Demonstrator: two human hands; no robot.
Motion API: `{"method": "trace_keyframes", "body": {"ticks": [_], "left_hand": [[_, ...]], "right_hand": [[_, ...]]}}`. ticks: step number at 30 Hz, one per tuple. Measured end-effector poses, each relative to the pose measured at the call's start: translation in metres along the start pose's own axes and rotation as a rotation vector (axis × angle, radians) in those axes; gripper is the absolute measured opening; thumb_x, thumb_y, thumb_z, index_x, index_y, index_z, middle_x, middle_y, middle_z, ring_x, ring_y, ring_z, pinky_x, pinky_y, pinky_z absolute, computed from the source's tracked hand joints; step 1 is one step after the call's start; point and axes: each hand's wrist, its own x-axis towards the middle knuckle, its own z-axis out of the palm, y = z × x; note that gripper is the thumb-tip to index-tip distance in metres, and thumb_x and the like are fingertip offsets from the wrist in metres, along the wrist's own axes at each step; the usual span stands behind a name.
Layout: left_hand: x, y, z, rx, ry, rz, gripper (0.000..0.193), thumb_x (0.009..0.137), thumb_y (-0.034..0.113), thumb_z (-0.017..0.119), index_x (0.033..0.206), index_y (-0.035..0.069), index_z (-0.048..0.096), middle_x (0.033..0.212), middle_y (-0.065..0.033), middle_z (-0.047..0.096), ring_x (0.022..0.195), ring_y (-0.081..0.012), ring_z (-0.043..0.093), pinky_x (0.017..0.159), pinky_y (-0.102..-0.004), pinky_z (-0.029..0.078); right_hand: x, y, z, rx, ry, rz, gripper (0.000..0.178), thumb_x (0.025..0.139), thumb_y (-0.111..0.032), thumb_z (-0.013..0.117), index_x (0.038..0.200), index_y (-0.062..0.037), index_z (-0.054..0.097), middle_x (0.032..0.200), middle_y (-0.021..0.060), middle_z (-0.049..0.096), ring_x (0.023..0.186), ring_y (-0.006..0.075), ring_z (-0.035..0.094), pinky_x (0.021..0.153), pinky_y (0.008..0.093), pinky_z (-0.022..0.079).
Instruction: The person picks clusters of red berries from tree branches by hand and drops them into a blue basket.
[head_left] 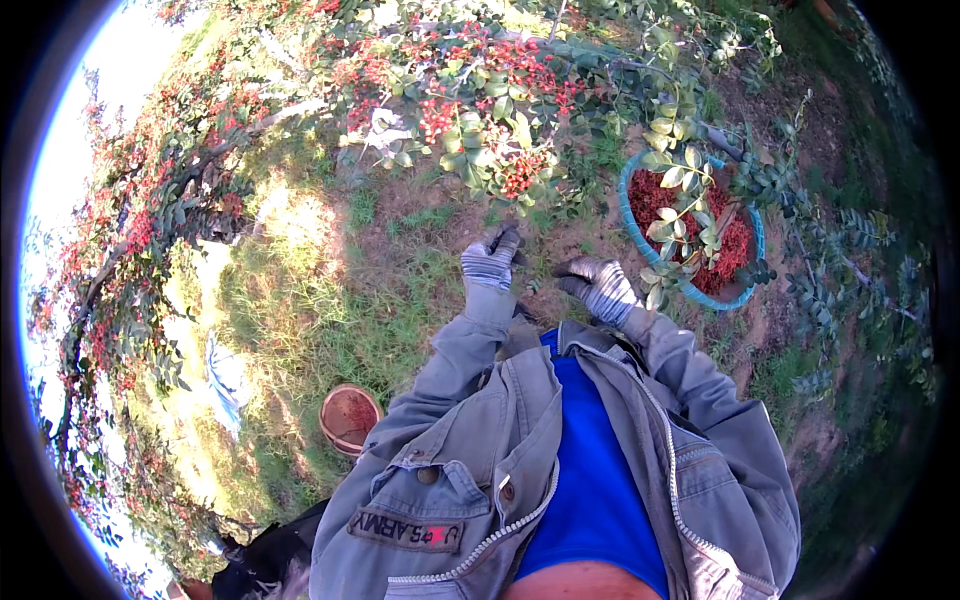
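My left hand (491, 258), in a striped grey glove with dark fingers, is raised in front of my chest just below a hanging cluster of small red berries (522, 172). Its fingers are curled in, and whatever they hold is too small to make out. To its right and a little nearer is my right hand (603, 287), gloved alike, with fingers pressed together and pointing left. Anything in that pinch is hidden. Beyond the right hand stands a blue-rimmed basket (625, 205) with many red berries (735, 245) in it, partly covered by a leafy twig (690, 200).
Thorny-looking branches (270, 120) with green leaves and red berries arch across the far side and down the left. A small round container (350, 418) with reddish contents stands on the grass (340, 310) at my left. Dark clothing (270, 555) shows at the lower left.
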Motion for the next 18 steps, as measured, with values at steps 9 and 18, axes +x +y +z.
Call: {"method": "trace_keyframes", "body": {"ticks": [9, 18], "left_hand": [[-0.021, 0.112, -0.006, 0.368, 0.028, 0.88, 0.025, 0.078, 0.005, 0.071, 0.103, 0.004, 0.065, 0.101, -0.0092, 0.064, 0.081, -0.0153, 0.064, 0.072, -0.028, 0.052], [0.023, 0.136, -0.001, 0.529, 0.088, 0.777, 0.054, 0.076, 0.0, 0.071, 0.127, 0.011, 0.054, 0.112, -0.0075, 0.061, 0.087, -0.0177, 0.059, 0.077, -0.0301, 0.051]], "right_hand": [[0.069, -0.115, -0.033, 0.379, 0.547, -0.029, 0.025, 0.087, -0.007, 0.063, 0.111, -0.0003, 0.061, 0.09, 0.0086, 0.067, 0.08, 0.012, 0.063, 0.073, 0.0267, 0.052], [0.119, -0.112, -0.036, 0.009, 0.505, -0.225, 0.035, 0.077, 0.003, 0.063, 0.111, -0.0052, 0.06, 0.099, 0.0149, 0.067, 0.09, 0.0285, 0.067, 0.075, 0.0349, 0.053]]}}
